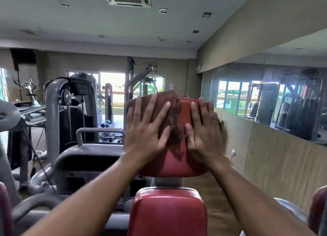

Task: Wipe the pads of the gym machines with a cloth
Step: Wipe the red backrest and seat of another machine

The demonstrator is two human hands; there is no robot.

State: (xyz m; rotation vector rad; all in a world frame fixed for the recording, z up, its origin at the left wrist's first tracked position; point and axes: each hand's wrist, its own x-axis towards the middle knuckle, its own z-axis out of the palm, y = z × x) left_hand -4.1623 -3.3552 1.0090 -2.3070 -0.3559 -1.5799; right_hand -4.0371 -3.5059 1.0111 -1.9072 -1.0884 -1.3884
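Note:
A red back pad (pixel 177 163) of a gym machine stands upright in front of me, above a red seat pad (pixel 168 212). A dark brown cloth (pixel 169 101) lies spread over the upper left part of the back pad. My left hand (pixel 146 129) presses flat on the cloth with straight, spread fingers. On the right half of the same pad my right hand (pixel 203 133) lies flat, fingers straight, its outer fingers over the pad's right edge. Whether it touches the cloth I cannot tell.
Grey weight machines (pixel 70 111) crowd the left side, with a grey frame (pixel 95 152) right beside the pad. A wood-panelled wall (pixel 274 156) with a long mirror (pixel 283 101) runs along the right. Windows (pixel 113 87) and more machines fill the far end.

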